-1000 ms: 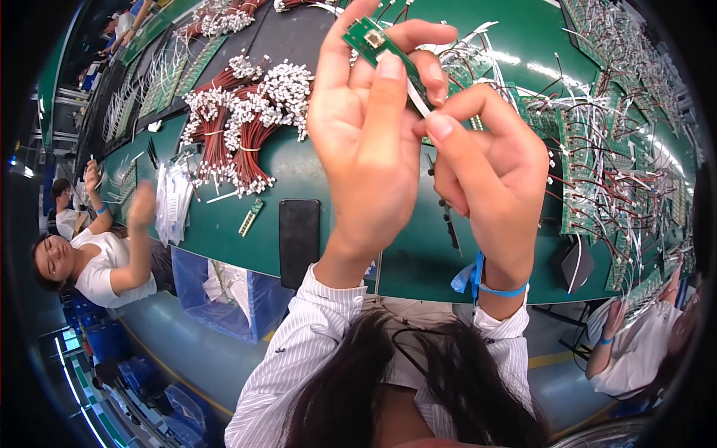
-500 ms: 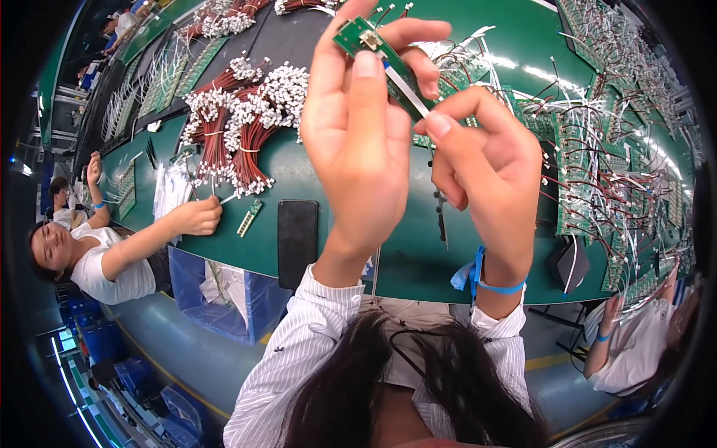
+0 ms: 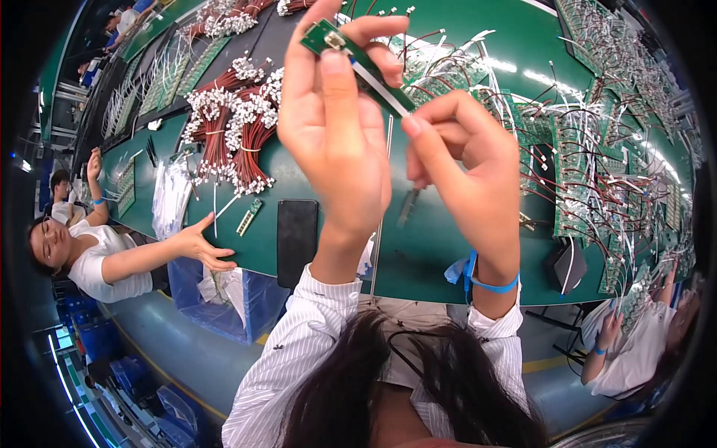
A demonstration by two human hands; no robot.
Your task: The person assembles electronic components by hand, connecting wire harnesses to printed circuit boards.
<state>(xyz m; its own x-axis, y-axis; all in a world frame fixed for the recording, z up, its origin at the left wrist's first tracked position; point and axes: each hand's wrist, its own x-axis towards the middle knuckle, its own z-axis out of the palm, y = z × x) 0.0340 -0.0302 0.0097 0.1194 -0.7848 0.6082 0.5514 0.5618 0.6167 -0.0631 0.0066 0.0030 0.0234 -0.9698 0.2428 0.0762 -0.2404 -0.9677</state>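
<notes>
Raised above the green table, my left hand (image 3: pixel 336 153) is closed around a narrow green circuit board (image 3: pixel 317 36), thumb pressed near its small pale connector (image 3: pixel 334 40). A white flat ribbon cable (image 3: pixel 379 87) runs along the board from a blue end by that thumb. At the board's lower right end, my right hand (image 3: pixel 474 168) pinches the cable between thumb and forefinger. A blurred narrow grey strip (image 3: pixel 408 207) shows just below my right fingers; I cannot tell whether they hold it.
Bundles of red-brown wires (image 3: pixel 215 153) with white plugs lie left of my hands. A black phone (image 3: pixel 297 243) and small board (image 3: pixel 250 217) are nearer. Wired circuit boards (image 3: pixel 571 179) crowd the right. A co-worker's hand (image 3: pixel 198 245) reaches over the left edge, above a blue-lined bin (image 3: pixel 261 306).
Both my hands have shifted left together with the board and cable. The grey strip below my right hand has moved left too. The co-worker's left-side hand has opened and come lower.
</notes>
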